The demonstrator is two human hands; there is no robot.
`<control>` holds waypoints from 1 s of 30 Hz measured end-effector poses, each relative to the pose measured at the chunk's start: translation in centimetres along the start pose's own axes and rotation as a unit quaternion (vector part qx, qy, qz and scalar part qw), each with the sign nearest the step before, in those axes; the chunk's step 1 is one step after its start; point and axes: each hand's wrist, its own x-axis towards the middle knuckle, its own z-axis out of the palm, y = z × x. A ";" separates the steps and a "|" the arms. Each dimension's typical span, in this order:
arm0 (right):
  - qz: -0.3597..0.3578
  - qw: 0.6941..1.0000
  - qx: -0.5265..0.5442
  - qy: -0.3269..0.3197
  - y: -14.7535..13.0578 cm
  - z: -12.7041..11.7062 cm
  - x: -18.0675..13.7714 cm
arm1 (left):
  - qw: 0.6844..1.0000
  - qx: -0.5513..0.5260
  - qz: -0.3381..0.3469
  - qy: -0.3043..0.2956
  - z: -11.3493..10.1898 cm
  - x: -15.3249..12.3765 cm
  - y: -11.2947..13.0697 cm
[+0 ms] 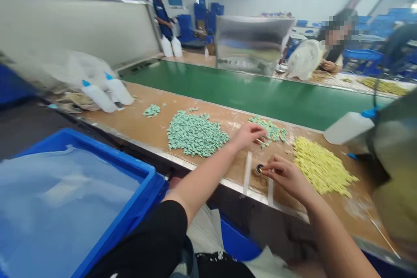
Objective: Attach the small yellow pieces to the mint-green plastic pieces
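Observation:
My left hand (249, 135) reaches over the front of a small pile of mixed green and yellow pieces (275, 132), fingers a little apart, with nothing visible in them. My right hand (285, 176) is pinched at a small round dark-centred holder (259, 168) on the brown tabletop. A tiny yellowish bit shows at those fingertips, too small to name. To the left lies a large heap of small green pieces (195, 134). A heap of small yellow pieces (321, 165) spreads just right of my right hand. Two white strips (247, 173) flank the holder.
A green conveyor belt (208, 80) runs behind the worktop. White bottles with blue caps stand left (99, 95) and right (348, 127). A blue crate (148, 178) with a plastic liner is at my left. Across the belt, a person sits behind a white fan (304, 58).

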 end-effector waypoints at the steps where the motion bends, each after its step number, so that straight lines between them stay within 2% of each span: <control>1: -0.004 1.000 0.011 0.005 0.1 -0.3 0.3 | 1.000 -0.017 -0.005 -0.008 0.5 0.4 -0.5; 5: -0.020 0.996 0.050 0.065 2.2 -1.2 2.0 | 0.999 -0.039 0.017 0.019 0.7 1.8 -2.8; 7: -0.031 0.989 0.081 0.118 3.3 -1.1 2.7 | 0.999 -0.039 0.020 0.001 0.4 1.8 -3.4; 9: -0.022 0.983 0.110 0.146 3.9 -0.6 3.1 | 0.999 -0.040 0.018 -0.019 0.3 1.4 -3.5; 15: 0.005 0.975 0.158 0.155 4.2 0.4 2.7 | 0.996 -0.029 0.002 -0.084 0.5 0.8 -3.2; 22: 0.013 0.977 0.174 0.121 4.8 0.5 2.1 | 0.991 -0.073 -0.051 -0.098 1.2 0.5 -2.2; 26: 0.011 0.972 0.182 0.148 5.1 0.6 1.8 | 0.990 -0.067 -0.079 -0.095 1.3 0.6 -2.5; 30: 0.003 0.959 0.192 0.208 5.3 0.7 1.8 | 0.995 0.038 -0.058 -0.076 1.1 0.8 -3.2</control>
